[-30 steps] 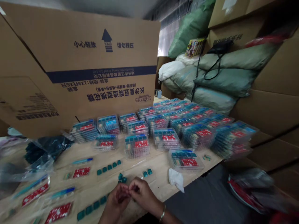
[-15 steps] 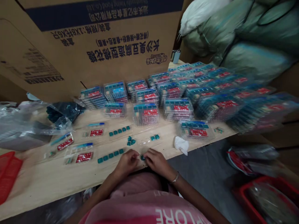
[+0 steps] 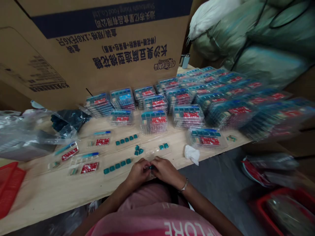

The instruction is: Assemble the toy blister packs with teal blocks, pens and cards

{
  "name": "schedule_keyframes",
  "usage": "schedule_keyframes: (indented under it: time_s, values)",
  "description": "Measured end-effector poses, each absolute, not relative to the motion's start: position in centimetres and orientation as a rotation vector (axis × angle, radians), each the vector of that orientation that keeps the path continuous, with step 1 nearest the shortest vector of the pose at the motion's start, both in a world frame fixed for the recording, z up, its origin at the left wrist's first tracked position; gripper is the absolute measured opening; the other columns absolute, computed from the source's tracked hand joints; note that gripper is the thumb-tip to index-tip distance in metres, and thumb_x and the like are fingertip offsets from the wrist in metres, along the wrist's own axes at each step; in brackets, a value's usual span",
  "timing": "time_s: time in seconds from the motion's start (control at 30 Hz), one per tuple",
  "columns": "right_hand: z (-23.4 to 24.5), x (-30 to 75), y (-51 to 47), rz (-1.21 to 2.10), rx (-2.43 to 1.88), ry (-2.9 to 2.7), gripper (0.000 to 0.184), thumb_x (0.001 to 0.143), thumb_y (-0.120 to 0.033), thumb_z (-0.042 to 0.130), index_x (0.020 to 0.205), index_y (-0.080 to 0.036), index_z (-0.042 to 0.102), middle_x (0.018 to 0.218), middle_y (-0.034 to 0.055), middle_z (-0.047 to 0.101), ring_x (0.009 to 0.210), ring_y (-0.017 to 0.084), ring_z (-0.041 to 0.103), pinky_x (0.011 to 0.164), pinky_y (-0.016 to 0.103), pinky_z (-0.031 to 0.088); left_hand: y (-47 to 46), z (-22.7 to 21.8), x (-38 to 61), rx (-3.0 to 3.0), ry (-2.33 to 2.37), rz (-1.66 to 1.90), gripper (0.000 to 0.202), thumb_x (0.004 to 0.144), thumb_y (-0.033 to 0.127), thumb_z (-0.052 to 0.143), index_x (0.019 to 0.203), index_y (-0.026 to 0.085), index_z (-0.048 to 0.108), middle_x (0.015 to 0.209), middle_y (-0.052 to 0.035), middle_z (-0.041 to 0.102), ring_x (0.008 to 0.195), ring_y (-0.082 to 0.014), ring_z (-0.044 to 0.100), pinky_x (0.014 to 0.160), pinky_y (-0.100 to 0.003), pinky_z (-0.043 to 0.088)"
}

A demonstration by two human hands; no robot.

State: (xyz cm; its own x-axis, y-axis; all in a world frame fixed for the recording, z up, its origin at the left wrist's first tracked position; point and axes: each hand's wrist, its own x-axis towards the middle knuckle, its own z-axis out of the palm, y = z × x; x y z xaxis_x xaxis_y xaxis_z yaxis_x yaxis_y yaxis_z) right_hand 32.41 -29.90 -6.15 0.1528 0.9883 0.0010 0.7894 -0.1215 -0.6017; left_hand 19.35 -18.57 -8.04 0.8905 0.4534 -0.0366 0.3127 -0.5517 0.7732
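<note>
My left hand [image 3: 137,172] and my right hand [image 3: 165,170] meet at the near edge of the wooden table [image 3: 49,193], fingers pinched together on a small teal block [image 3: 150,167] held between them. Just beyond lie a row of teal blocks [image 3: 117,166], a loose cluster of teal blocks [image 3: 138,150] and a teal pair [image 3: 163,146]. To the left sit open clear trays with red cards and blue pens [image 3: 85,162].
Several stacks of filled clear packs [image 3: 188,114] cover the table's far and right side. A big cardboard box [image 3: 98,46] stands behind. Plastic bags [image 3: 27,137] lie at left, a red basket [image 3: 8,186] at far left, a white tissue [image 3: 192,153] near my right hand.
The view tilted down from the box and stacks toward the table edge and my lap. My hands stayed together, fingers working the small teal block.
</note>
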Motion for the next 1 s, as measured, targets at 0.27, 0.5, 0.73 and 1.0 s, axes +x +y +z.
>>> schedule_keyframes:
  time_s: [0.27,0.5,0.73,1.0]
  values:
    - [-8.1,31.5,-29.9,0.644,-1.753,-1.261,0.018,0.069,-0.004,0.05,0.078,-0.019,0.057,0.064,-0.0045,0.056,0.058,0.01,0.051,0.056,0.019,0.036,-19.1,-8.2,19.3,1.841,0.593,0.3,0.01,0.07,0.017,0.057,0.079,0.017,0.061,0.076,-0.0028,0.068,0.073,-0.015,0.063,0.068,-0.024,0.049]
    - [-8.0,30.3,-30.1,0.706,-1.631,-1.075,0.018,0.068,-0.009,0.049,0.081,-0.019,0.055,0.066,-0.0039,0.056,0.06,0.011,0.052,0.057,0.02,0.038,-19.0,-7.4,19.2,1.7,0.615,0.298,0.009,0.065,0.018,0.061,0.074,0.016,0.06,0.07,-0.0023,0.067,0.066,-0.0145,0.063,0.062,-0.024,0.047]
    - [-7.6,30.5,-29.7,0.828,-1.5,-0.93,0.01,0.065,-0.013,0.049,0.072,-0.019,0.052,0.062,-0.0053,0.049,0.059,0.01,0.044,0.054,0.02,0.035,-19.1,-7.1,19.2,1.882,0.588,0.357,0.014,0.065,0.011,0.052,0.074,0.016,0.061,0.069,-0.0009,0.064,0.063,-0.013,0.059,0.06,-0.022,0.045]
    - [-7.0,31.5,-30.6,1.243,-1.246,-0.792,0.023,0.071,-0.035,0.066,0.076,-0.018,0.052,0.07,-0.0027,0.054,0.064,0.011,0.048,0.061,0.024,0.038,-19.5,-6.2,18.6,2.09,0.447,0.512,0.011,0.069,0.01,0.05,0.069,0.018,0.057,0.064,0.0012,0.058,0.059,-0.0106,0.054,0.056,-0.02,0.042]
